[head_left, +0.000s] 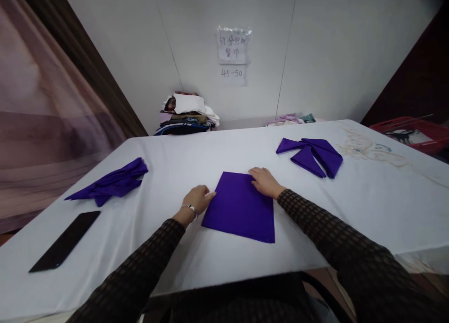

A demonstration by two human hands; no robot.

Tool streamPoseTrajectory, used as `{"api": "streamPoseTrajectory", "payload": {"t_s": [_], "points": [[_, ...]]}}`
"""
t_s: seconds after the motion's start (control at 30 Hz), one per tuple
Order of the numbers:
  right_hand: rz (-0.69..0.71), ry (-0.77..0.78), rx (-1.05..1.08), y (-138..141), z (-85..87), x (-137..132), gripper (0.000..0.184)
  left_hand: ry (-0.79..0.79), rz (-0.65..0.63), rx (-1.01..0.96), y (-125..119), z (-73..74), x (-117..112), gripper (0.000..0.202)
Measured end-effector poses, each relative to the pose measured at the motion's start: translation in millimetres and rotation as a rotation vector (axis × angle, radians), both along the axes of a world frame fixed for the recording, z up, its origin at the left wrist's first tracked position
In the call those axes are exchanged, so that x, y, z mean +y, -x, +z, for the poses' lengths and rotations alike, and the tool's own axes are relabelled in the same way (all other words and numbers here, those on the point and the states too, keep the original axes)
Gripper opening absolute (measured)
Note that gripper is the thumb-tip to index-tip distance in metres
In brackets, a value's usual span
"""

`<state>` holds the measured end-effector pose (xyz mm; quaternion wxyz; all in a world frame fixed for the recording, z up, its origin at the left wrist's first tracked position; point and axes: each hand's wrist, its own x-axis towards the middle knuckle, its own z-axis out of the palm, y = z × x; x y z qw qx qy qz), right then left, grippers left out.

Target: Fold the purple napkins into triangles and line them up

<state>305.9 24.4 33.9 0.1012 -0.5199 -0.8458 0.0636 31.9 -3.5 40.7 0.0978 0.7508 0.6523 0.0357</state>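
Observation:
A purple cloth napkin (242, 208), folded into a roughly square shape, lies flat on the white tablecloth in front of me. My left hand (198, 199), with a bracelet at the wrist, rests at its left edge; the thumb tip touches that edge and the other fingers are loosely bent. On the upper right corner lies my right hand (264, 180), its fingers stretched out over the cloth. Off to the right is a folded purple napkin (317, 157) with pointed flaps spread apart. A crumpled, bunched purple napkin (115, 180) lies at the left.
A flat dark slab, perhaps a phone (66, 241), lies at the left of the table (168, 159). Behind the table are a stack of clothes (189, 110) and more fabric (287, 119). Paper signs (233, 56) hang on the wall. A red basket (414, 126) stands at the right.

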Motion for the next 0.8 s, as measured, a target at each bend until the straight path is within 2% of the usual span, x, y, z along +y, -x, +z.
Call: {"api": "streamPoseTrajectory", "payload": {"t_s": [0.07, 0.13, 0.17, 0.3, 0.4, 0.6, 0.8], "points": [[0.087, -0.013, 0.05, 23.9, -4.5, -8.6, 0.051, -0.157, -0.159, -0.051, -13.9, -1.7, 17.1, 0.036], [0.117, -0.007, 0.07, 46.2, -9.4, -12.1, 0.056, -0.195, -0.318, -0.063, -31.1, -7.9, 35.9, 0.04], [0.105, -0.001, 0.069, 54.9, -11.7, -11.5, 0.058, -0.175, -0.357, -0.043, -39.3, -12.3, 44.2, 0.044], [0.015, 0.033, 0.036, 68.8, -20.9, -1.8, 0.064, -0.032, -0.336, 0.05, -58.1, -30.5, 64.3, 0.051], [0.008, 0.062, 0.02, 64.8, -27.0, 2.8, 0.063, -0.013, -0.323, 0.062, -58.6, -37.8, 67.3, 0.051], [-0.009, 0.071, 0.011, 45.8, -31.8, -1.3, 0.074, -0.026, -0.329, 0.048, -56.1, -38.8, 66.3, 0.053], [-0.151, 0.083, -0.028, -15.4, -34.7, -21.8, 0.075, -0.025, -0.33, 0.03, -55.7, -40.0, 67.4, 0.053]]}}
